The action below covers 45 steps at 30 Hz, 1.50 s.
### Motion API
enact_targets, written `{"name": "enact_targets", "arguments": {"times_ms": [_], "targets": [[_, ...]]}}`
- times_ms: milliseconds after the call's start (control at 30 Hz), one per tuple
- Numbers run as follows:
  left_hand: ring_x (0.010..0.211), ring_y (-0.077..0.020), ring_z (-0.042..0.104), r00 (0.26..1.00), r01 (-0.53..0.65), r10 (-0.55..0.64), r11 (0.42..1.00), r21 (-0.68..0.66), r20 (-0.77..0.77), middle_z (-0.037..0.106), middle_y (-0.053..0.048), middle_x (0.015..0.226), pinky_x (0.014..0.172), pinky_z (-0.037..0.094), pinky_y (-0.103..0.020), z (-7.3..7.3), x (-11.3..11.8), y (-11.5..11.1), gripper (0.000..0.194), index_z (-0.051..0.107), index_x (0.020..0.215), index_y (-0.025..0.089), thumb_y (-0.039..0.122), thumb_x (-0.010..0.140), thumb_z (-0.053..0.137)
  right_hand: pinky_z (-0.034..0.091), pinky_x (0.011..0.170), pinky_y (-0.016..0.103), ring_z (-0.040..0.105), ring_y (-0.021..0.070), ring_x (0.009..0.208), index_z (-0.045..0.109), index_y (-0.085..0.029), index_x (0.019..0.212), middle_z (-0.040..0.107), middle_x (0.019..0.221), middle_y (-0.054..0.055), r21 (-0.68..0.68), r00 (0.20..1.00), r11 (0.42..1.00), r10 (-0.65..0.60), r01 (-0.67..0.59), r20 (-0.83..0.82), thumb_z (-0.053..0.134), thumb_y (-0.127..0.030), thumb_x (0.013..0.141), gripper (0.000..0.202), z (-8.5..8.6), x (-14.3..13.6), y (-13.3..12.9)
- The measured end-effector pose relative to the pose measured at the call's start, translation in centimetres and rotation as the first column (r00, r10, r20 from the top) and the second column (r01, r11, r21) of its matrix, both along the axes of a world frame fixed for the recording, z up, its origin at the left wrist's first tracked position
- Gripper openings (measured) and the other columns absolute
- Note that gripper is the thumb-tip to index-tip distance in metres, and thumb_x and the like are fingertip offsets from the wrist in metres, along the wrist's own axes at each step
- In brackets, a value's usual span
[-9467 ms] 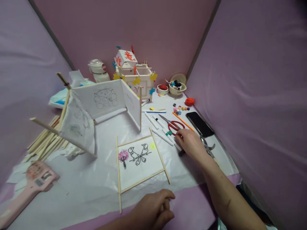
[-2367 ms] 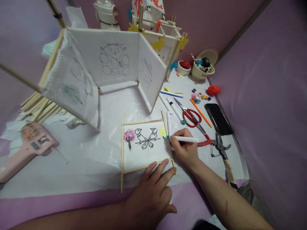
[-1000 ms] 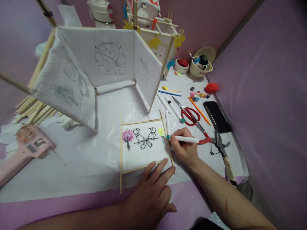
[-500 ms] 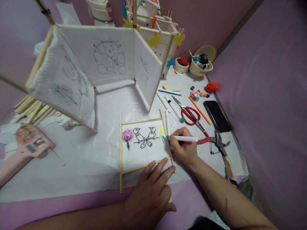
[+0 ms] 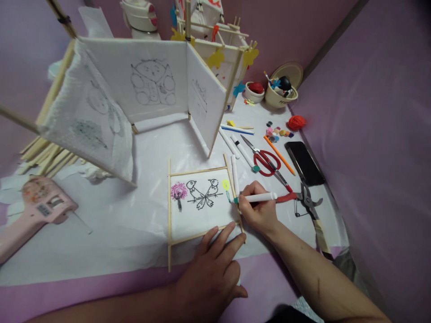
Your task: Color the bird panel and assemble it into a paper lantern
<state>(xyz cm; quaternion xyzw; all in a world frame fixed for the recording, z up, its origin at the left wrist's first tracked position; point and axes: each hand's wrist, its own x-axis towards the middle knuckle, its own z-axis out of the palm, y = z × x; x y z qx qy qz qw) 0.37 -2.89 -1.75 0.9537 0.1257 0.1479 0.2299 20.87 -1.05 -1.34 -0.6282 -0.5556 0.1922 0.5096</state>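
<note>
A white panel framed by thin wooden sticks lies flat on the white-covered table. Drawn on it are two black-outlined birds on a branch, a pink tree at the left and a yellow round flower with a green stem at the right. My right hand grips a white marker pen, its green tip at the stem near the panel's right stick. My left hand rests with fingers spread on the panel's lower stick. Just above my right hand lies another white pen, alongside the frame.
A stick-framed standing screen with drawings rises behind the panel. A pink glue gun lies at left. At right are red-handled scissors, pruning shears, a phone, an orange pencil and red yarn.
The marker's tip has moved slightly down along the flower's stem, where the green line now reaches lower. My left hand stays in place.
</note>
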Motion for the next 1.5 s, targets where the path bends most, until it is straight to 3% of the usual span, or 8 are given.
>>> {"name": "enact_targets", "arguments": {"times_ms": [167, 267, 500, 667, 867, 1100, 1500], "targets": [[0.154, -0.0295, 0.01, 1.0, -0.003, 0.003, 1.0, 0.012, -0.011, 0.05, -0.007, 0.15, 0.123, -0.005, -0.047, -0.01, -0.07, -0.03, 0.042, 0.06, 0.085, 0.018, 0.059, 0.092, 0.056, 0.033, 0.046, 0.025, 0.041, 0.0091, 0.047, 0.047, -0.022, 0.074, 0.047, 0.058, -0.006, 0.064, 0.999, 0.997, -0.047, 0.048, -0.022, 0.061, -0.019, 0.084, 0.018, -0.26, 0.08, -0.14], [0.154, -0.0291, 0.008, 1.0, 0.004, -0.004, 1.0, 0.027, -0.024, 0.049, -0.006, 0.151, 0.122, -0.008, -0.046, 0.01, -0.06, -0.04, 0.042, 0.061, 0.084, 0.018, 0.059, 0.091, 0.056, 0.034, 0.047, 0.025, 0.041, 0.0092, 0.047, 0.048, -0.022, 0.075, 0.048, 0.059, -0.006, 0.095, 0.997, 0.993, -0.07, 0.072, -0.023, 0.061, -0.02, 0.085, 0.017, -0.26, 0.06, -0.09], [0.151, -0.031, 0.021, 1.0, 0.001, 0.0, 0.999, 0.037, -0.029, 0.051, -0.006, 0.15, 0.121, 0.018, -0.053, -0.42, 0.04, -0.09, 0.041, 0.065, 0.084, 0.019, 0.06, 0.087, 0.064, 0.036, 0.047, 0.023, 0.043, 0.009, 0.048, 0.049, -0.022, 0.073, 0.049, 0.058, -0.006, 0.05, 0.993, 0.992, -0.12, 0.119, 0.017, 0.062, -0.022, 0.086, 0.018, 0.35, -0.11, 0.43], [0.15, -0.0343, 0.025, 0.998, 0.002, -0.001, 1.0, 0.008, -0.062, 0.05, -0.008, 0.151, 0.117, 0.026, -0.06, -0.48, 0.14, -0.18, 0.039, 0.065, 0.085, 0.018, 0.057, 0.088, 0.064, 0.038, 0.047, 0.022, 0.045, 0.009, 0.048, 0.05, -0.021, 0.074, 0.05, 0.058, -0.006, 0.056, 0.992, 0.993, -0.104, 0.1, 0.077, 0.061, -0.023, 0.087, 0.017, 0.42, -0.14, 0.44], [0.147, -0.0359, 0.031, 1.0, -0.008, 0.008, 1.0, -0.004, -0.022, 0.054, -0.01, 0.147, 0.116, 0.026, -0.06, -0.29, 0.28, -0.08, 0.038, 0.064, 0.083, 0.017, 0.054, 0.086, 0.068, 0.039, 0.048, 0.022, 0.047, 0.0093, 0.048, 0.051, -0.021, 0.074, 0.052, 0.057, -0.005, 0.051, 0.99, 0.995, -0.092, 0.087, 0.107, 0.061, -0.024, 0.088, 0.017, 0.41, -0.19, 0.47], [0.148, -0.0362, 0.029, 0.999, -0.011, 0.011, 1.0, -0.001, -0.041, 0.052, -0.011, 0.148, 0.115, 0.026, -0.062, -0.32, 0.24, -0.23, 0.037, 0.064, 0.084, 0.016, 0.053, 0.088, 0.067, 0.039, 0.05, 0.023, 0.047, 0.0103, 0.051, 0.05, -0.022, 0.073, 0.053, 0.06, -0.004, 0.032, 0.986, 0.996, -0.086, 0.082, 0.141, 0.061, -0.024, 0.087, 0.018, 0.31, -0.12, 0.56], [0.149, -0.0352, 0.027, 0.999, -0.005, 0.004, 1.0, -0.016, -0.043, 0.052, -0.008, 0.149, 0.115, 0.025, -0.063, -0.43, 0.12, -0.17, 0.038, 0.063, 0.085, 0.017, 0.055, 0.089, 0.064, 0.031, 0.045, 0.023, 0.037, 0.0088, 0.045, 0.042, -0.023, 0.069, 0.043, 0.052, -0.008, 0.016, 0.996, 1.0, -0.019, 0.017, 0.092, 0.06, -0.018, 0.08, 0.022, -0.03, -0.05, -0.03]]}}
